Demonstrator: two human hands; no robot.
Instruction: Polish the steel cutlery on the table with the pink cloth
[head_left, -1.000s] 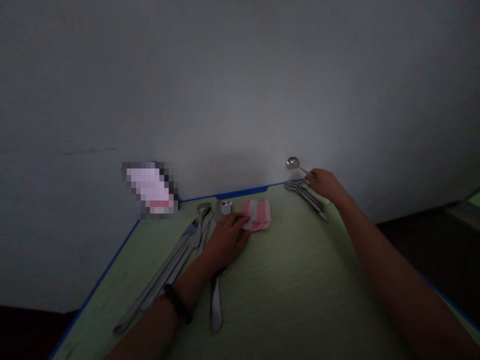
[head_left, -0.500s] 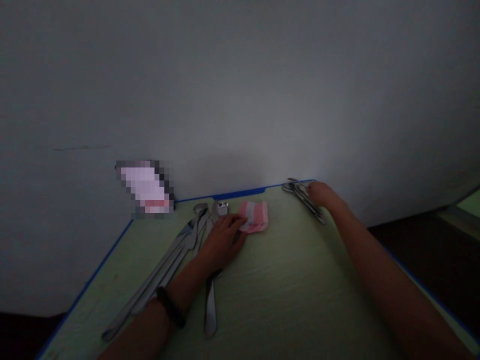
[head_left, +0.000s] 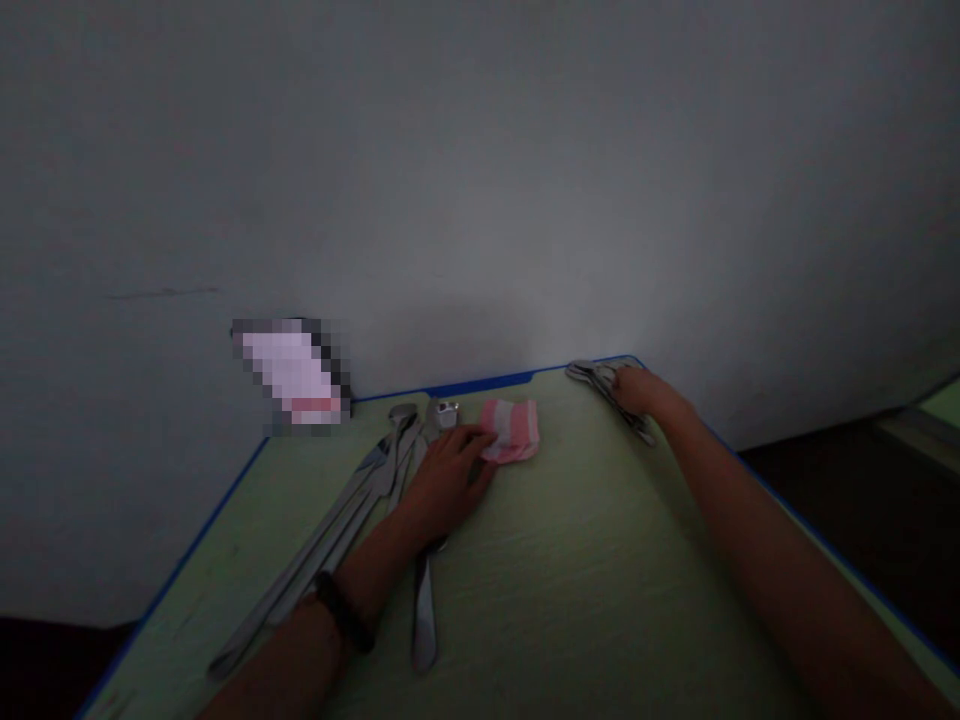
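My left hand [head_left: 454, 470] lies on the table with its fingers stretched out, the fingertips over the left edge of a pink and white striped cloth [head_left: 514, 428]. Under and beside that hand are long steel utensils [head_left: 322, 545], fanned toward me, and one wide flat handle [head_left: 424, 625] sticks out below the wrist. At the far right corner my right hand [head_left: 637, 388] is closed at a small pile of metal spoons [head_left: 589, 373]. Its fingertips are curled on a spoon there, partly hidden by the hand. The spoon handles point toward me.
The pale green table [head_left: 570, 560] has a blue edge and stands against a grey wall [head_left: 480, 200]. A blurred-out phone-like object [head_left: 292, 375] leans on the wall at the back left. Dark floor [head_left: 810, 490] shows at the right.
At the right pile, a spoon head that stuck up at the back now lies down with the others, and the handles have shifted slightly right. My left hand and the cloth stay put.
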